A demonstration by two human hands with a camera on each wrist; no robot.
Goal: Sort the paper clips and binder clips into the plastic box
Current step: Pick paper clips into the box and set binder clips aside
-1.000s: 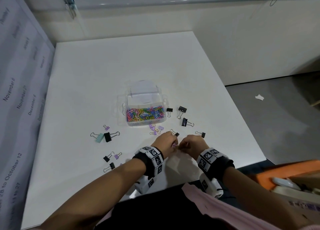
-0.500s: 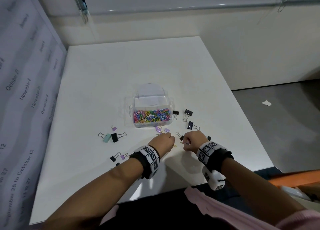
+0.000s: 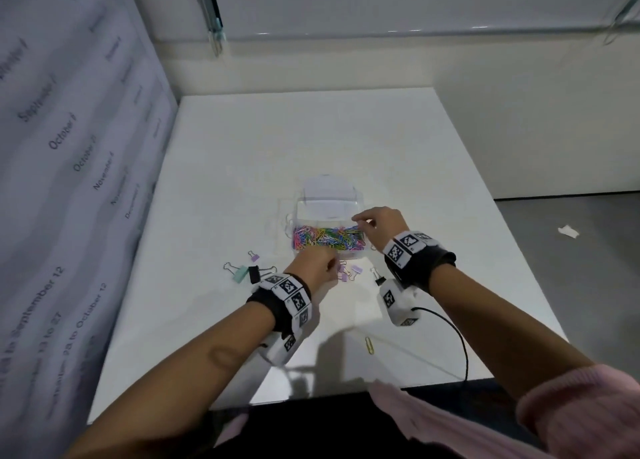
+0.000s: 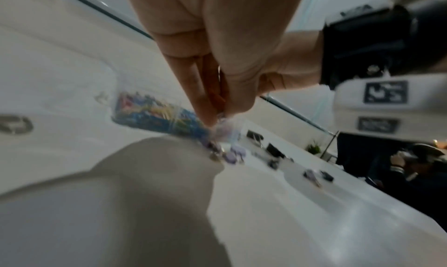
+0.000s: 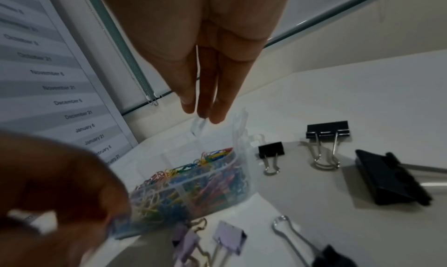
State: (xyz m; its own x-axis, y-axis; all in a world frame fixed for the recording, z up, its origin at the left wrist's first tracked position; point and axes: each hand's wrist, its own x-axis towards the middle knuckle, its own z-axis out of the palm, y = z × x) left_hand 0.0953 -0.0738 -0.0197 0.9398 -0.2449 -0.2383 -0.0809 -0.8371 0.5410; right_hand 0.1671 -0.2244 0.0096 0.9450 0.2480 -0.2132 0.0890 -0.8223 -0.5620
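The plastic box [image 3: 327,232] stands in the middle of the bench [image 3: 311,129], its lid open toward the far side, and its near compartment is already full of coloured paper clips [image 3: 329,237]. The right hand [image 3: 379,225] hangs over the right end of the box, with its fingers [image 5: 208,91] straight, pressed together and pointing down above the box rim; I see nothing between them, so this grip holds nothing. The left hand [image 3: 317,266] is just in front of the near wall of the box. Its fingertips [image 4: 210,116] are closed together as a pinch, and the blurred wrist view shows something small and pale at the tips, perhaps a clip, but I cannot tell for sure. Directly below and a little right of this grip lie the small purple binder clips [image 3: 348,272], touching or almost touching each other, their wire handles pointing roughly toward the person. The left hand is therefore clearly nearer to them than the right hand. The black binder clips [image 5: 326,129] lie on the right of the box, nearer to the right hand. One yellow paper clip [image 3: 370,345] lies alone near the front edge of the bench, between both forearms, with its long axis running almost away from the person.
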